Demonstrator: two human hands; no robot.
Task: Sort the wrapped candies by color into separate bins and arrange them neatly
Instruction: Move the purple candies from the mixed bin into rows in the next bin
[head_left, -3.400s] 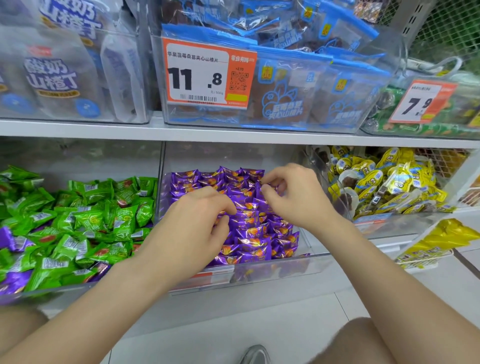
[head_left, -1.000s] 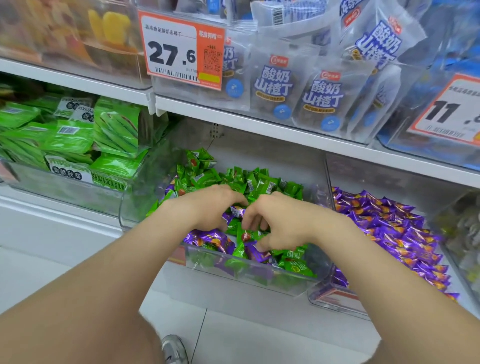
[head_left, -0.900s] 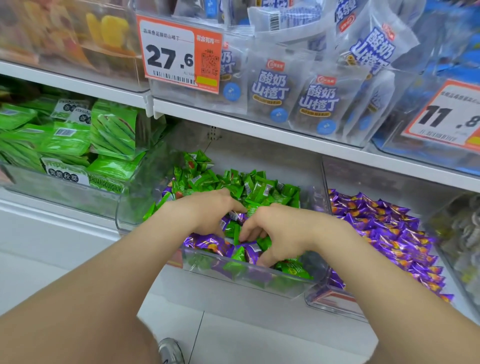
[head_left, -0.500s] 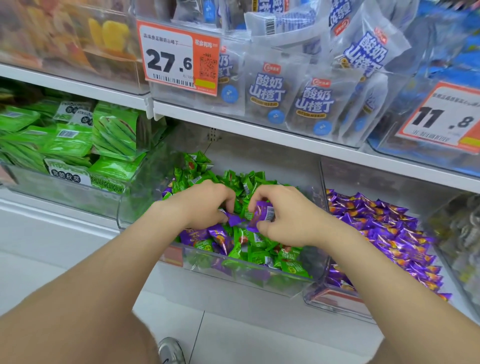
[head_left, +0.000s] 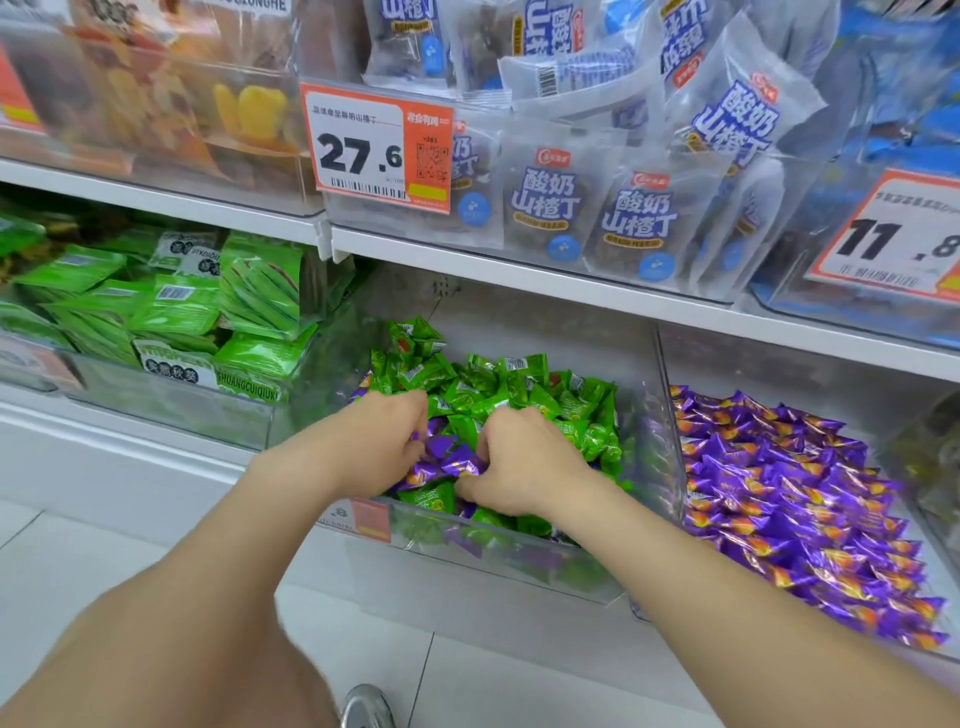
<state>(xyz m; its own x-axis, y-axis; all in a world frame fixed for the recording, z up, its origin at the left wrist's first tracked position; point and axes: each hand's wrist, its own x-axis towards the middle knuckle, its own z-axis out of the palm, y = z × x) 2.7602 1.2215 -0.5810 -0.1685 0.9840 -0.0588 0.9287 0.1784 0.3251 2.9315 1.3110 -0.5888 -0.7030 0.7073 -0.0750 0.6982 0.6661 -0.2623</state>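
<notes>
We had the green bin (head_left: 467, 564) under our fingers, green candies (head_left: 519, 384) heaped beyond them, and the purple bin (head_left: 669, 441) to their right. Since a moment earlier our left hand (head_left: 382, 441) and right hand (head_left: 524, 462) had sunk back in, fingers clamped on stray purple candies (head_left: 447, 465) between them. We judged more sorting remained.

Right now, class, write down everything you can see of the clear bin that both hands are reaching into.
The clear bin looks like see-through plastic, open-topped, standing under the white shelf. It holds mostly green candies with stray purple candies near the front. An orange label sits on its front wall. The left hand and right hand reach inside, gripping purple ones.
</notes>
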